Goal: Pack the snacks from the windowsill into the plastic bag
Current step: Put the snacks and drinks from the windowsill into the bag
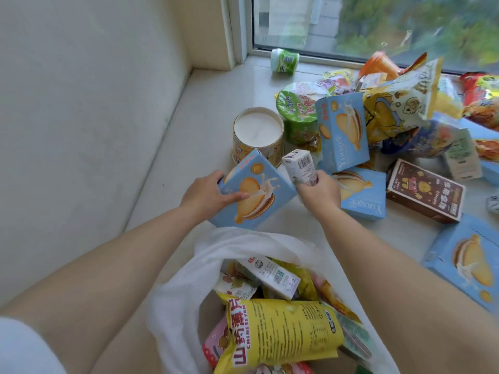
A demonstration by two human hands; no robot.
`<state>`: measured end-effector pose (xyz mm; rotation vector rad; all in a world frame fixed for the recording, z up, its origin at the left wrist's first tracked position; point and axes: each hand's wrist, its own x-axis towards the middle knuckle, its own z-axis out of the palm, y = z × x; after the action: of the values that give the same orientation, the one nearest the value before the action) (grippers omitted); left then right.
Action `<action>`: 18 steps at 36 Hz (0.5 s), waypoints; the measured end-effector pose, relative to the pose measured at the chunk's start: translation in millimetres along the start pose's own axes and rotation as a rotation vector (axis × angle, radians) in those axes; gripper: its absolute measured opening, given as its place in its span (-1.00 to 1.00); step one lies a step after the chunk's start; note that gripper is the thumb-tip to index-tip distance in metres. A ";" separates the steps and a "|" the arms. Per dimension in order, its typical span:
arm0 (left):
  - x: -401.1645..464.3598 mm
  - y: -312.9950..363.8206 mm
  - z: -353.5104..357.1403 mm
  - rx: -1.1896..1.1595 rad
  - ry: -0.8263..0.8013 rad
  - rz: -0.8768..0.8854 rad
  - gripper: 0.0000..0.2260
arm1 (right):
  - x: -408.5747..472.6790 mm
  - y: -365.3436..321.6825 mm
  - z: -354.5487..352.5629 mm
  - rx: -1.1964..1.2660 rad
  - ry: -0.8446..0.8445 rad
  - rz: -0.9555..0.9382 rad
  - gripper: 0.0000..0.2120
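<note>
While the left hand (209, 194) grips a blue box (256, 190), the right hand (318, 191) holds a carton (299, 166).

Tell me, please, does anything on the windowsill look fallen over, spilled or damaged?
Nothing looks spilled or torn. Two things lie askew: the small green-and-white tub by the window lies on its side, apart from the pile, and the tan cup beside the green noodle bowl is tipped over, showing one white end. The other snacks lie in a loose heap.
</note>
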<state>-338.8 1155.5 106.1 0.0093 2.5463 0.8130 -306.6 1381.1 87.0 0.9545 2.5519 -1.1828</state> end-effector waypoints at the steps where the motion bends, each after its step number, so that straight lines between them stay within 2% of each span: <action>1: -6.2 4.0 -5.9 -0.017 0.048 0.017 -0.59 | -8.1 2.4 -6.9 0.035 0.044 -0.045 -0.75; 3: -18.0 11.5 -17.1 -0.062 0.148 0.060 -0.59 | -25.4 5.4 -24.1 0.144 0.088 -0.084 -0.73; 5: -31.0 20.8 -28.1 -0.109 0.242 0.108 -0.59 | -42.5 10.3 -42.4 0.296 0.059 -0.075 -0.71; 9: -58.7 41.2 -42.4 -0.215 0.323 0.224 -0.65 | -80.8 24.5 -78.7 0.624 -0.082 -0.045 -0.81; 11: -72.3 48.4 -43.9 -0.249 0.329 0.283 -0.63 | -102.3 35.1 -95.4 0.677 -0.198 -0.069 -0.80; 14: -90.9 56.7 -39.8 -0.264 0.330 0.346 -0.62 | -132.1 55.4 -118.1 0.582 -0.376 -0.093 -0.85; 16: -102.0 60.6 -33.8 -0.259 0.317 0.384 -0.62 | -147.1 68.3 -127.1 0.416 -0.436 -0.100 -0.78; 18: -110.7 64.7 -26.2 -0.253 0.303 0.409 -0.66 | -156.0 81.8 -129.7 0.205 -0.450 -0.113 -0.79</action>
<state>-259.9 1178.6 207.9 0.3615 2.7416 1.3820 -120.6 1440.7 185.4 0.5053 2.1787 -1.5142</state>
